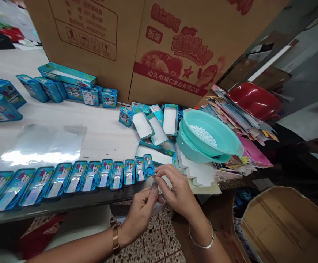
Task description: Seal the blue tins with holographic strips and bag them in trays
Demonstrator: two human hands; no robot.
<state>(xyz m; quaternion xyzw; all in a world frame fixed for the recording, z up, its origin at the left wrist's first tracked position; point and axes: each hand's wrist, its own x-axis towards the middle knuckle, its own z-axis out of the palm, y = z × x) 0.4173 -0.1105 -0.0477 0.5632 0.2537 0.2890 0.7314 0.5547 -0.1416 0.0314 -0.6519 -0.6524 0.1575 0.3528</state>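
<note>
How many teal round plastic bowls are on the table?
2. Both sit nested at the right end of the table: the upper teal round plastic bowl holds small white pellets, the lower bowl shows beneath it. A third could hide underneath.

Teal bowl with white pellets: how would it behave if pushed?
The teal bowl looks like thin plastic, so probably light. It sits tilted in a second bowl, so it may rock. Its loose white pellets would likely roll.
</note>
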